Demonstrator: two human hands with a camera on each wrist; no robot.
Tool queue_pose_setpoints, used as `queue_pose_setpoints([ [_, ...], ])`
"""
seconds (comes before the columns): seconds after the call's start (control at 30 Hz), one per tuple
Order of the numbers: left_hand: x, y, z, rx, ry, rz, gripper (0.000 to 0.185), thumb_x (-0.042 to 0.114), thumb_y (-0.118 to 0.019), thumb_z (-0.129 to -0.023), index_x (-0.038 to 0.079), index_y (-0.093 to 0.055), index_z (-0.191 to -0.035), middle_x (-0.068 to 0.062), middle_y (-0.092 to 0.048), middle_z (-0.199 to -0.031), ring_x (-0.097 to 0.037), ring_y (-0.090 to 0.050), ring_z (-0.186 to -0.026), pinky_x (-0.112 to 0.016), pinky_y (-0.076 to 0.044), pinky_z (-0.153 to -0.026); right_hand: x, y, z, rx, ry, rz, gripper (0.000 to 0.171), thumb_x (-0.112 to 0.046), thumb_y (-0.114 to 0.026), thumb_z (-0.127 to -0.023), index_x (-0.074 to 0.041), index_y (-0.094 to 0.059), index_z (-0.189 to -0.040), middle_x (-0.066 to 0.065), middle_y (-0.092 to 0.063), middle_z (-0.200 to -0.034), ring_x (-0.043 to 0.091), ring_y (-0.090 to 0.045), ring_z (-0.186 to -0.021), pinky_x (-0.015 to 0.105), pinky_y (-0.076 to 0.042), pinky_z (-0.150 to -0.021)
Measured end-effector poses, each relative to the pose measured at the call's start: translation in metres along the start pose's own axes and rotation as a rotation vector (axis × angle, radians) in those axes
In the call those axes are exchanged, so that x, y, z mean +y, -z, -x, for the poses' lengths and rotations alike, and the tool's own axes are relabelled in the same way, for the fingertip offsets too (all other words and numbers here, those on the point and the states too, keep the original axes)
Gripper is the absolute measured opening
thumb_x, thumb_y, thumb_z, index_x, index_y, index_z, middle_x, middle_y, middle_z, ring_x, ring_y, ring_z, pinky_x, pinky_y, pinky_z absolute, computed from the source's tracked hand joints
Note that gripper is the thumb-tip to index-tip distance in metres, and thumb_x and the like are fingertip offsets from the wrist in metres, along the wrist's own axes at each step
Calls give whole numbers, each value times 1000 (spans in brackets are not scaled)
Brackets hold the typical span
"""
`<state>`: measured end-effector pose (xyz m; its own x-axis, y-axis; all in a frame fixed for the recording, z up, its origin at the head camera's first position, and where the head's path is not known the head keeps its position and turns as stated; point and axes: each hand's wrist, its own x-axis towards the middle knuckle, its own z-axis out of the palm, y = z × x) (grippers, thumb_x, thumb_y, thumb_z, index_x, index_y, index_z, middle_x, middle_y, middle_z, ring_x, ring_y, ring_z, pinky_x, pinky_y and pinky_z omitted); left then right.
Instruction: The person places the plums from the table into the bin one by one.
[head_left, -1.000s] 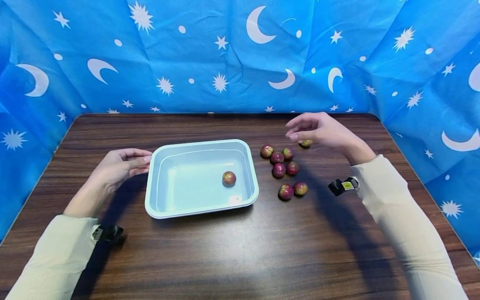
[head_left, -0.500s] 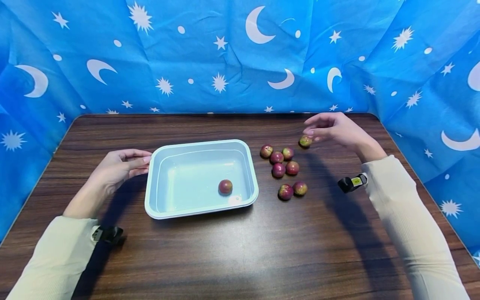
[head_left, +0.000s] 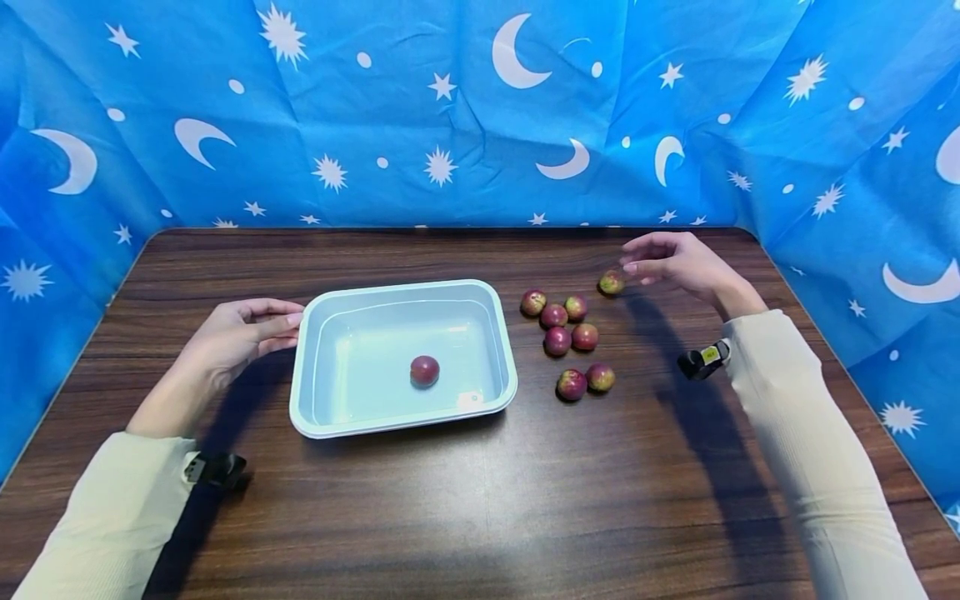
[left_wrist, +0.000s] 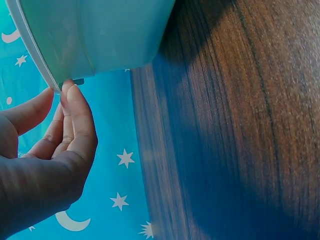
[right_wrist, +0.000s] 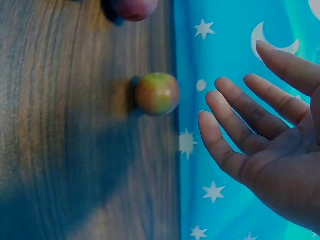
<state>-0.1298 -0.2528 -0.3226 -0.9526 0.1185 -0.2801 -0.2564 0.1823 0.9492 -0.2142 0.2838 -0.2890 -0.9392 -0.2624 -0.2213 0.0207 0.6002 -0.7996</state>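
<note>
fingers of our right hand [head_left: 678, 262] hang relaxed and empty just beside the far fruit [head_left: 611, 283] on the table [head_left: 480, 500], while our left hand [head_left: 240, 333] touches the tray [head_left: 300, 367] rim with straight fingers.

A staged recording booth: blue moon-and-star cloth [head_left: 450, 108] walls in a wooden table [head_left: 480, 500].

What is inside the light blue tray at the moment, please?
A single reddish fruit lies on the floor of the tray, near the middle. Nothing else shows inside; its whole floor is in view from the head camera, uncovered.
</note>
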Motion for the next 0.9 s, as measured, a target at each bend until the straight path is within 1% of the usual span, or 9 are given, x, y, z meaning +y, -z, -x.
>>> queue_pose_setpoints([
  [0.13,0,0,0,-2,-2,-28,29,10,-55,-92,-7,-48,-114,4,-64,-88,-9,-63,-81,-29,-52,-80,10,-1,-5,4,-11,0,46,-24,-64,-87,-1,-49,-124,9,-57,-109,28,-58,-91,36,-54,-77],
  [0.2,1,0,1,-5,-1,-40,31,11,-55,-92,-8,-47,-115,4,-64,-88,-9,-63,-81,-29,-52,-81,15,-2,-7,6,-10,-5,45,-22,-64,-87,0,-49,-124,9,-57,-108,26,-58,-90,41,-52,-79],
  [0.3,2,0,1,-8,-1,-60,33,12,-54,-93,-8,-45,-117,5,-63,-89,-8,-63,-82,-29,-51,-82,22,-5,-11,9,-17,-25,44,-18,-62,-88,2,-48,-125,11,-55,-110,24,-57,-92,42,-52,-81],
  [0.47,2,0,1,-6,-6,-75,32,11,-53,-93,-9,-45,-117,6,-63,-88,-8,-63,-82,-29,-51,-82,30,-8,-15,4,-40,-77,46,-13,-62,-88,5,-44,-127,14,-53,-113,24,-57,-97,41,-51,-82],
  [0.7,2,0,1,-9,-3,-24,28,10,-55,-92,-7,-48,-114,5,-64,-87,-8,-63,-81,-28,-52,-80,36,-12,-21,22,-55,-115,44,-7,-62,-87,8,-44,-125,4,-57,-99,17,-59,-89,37,-54,-76],
  [0.77,2,0,1,-10,-5,-16,27,10,-55,-92,-6,-49,-113,4,-64,-87,-8,-63,-81,-28,-52,-79,38,-14,-22,25,-58,-106,44,-8,-62,-87,7,-45,-125,5,-57,-99,16,-59,-87,35,-54,-75],
  [0.9,1,1,0,-15,-3,29,19,8,-57,-90,-1,-53,-107,2,-64,-87,-9,-64,-80,-27,-53,-78,41,-18,-24,29,-66,-80,43,-8,-61,-88,7,-45,-125,11,-55,-103,13,-58,-85,31,-54,-74],
])
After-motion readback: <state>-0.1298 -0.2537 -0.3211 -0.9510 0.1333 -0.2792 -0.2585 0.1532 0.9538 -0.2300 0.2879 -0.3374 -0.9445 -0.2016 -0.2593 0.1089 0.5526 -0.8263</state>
